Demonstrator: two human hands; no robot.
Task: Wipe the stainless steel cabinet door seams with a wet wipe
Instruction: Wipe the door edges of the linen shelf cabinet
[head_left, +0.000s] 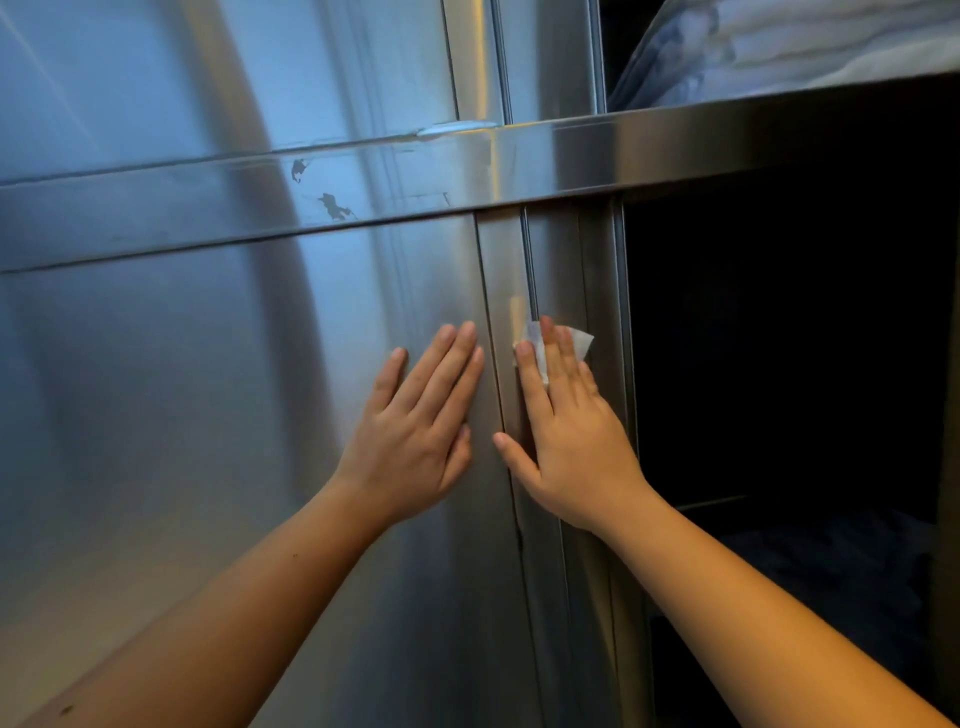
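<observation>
1. Wet wipe: a white sheet pressed flat under the fingers of the right hand; it shows between the index and middle fingers and pokes out just past the fingertips.
2. Seam: a vertical groove that runs up from those fingertips to the horizontal steel rail above; the wipe lies on it.
3. Right-hand fingers are straight and close together, with the thumb spread out toward the other hand.
4. Left hand lies flat on the stainless cabinet door, just beside the right thumb. Its fingers are straight, three pressed together and the little finger slightly apart.
5. Beyond the right hand's little finger is a dark open compartment; pale folded fabric lies above the rail.
</observation>
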